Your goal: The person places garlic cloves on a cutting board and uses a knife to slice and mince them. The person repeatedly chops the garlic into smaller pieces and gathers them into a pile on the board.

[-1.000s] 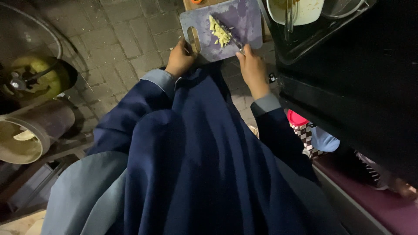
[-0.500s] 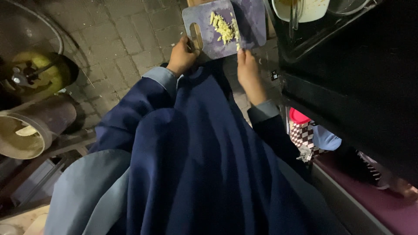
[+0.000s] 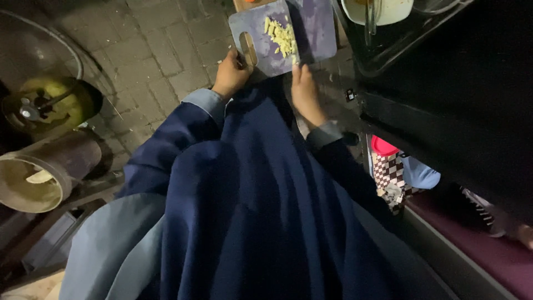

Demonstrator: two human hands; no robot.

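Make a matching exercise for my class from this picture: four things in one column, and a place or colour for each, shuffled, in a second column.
Things
1. cutting board
2. chopped pieces
3. left hand
4. right hand

Descriptions
A. pale yellow, piled on the board
B. bluish purple, with a handle slot
C. at the board's near edge, below the pile
D. by the handle slot

Pairs: 1-B, 2-A, 3-D, 4-C

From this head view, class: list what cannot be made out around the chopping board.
- Head view: the knife blade, too dark and thin beside the right hand.
- Head view: the white bowl, cut off by the top edge.
- Head view: the left hand grips the purple chopping board; fingers hidden underneath.
- Head view: the kind of pale chopped food, too small.
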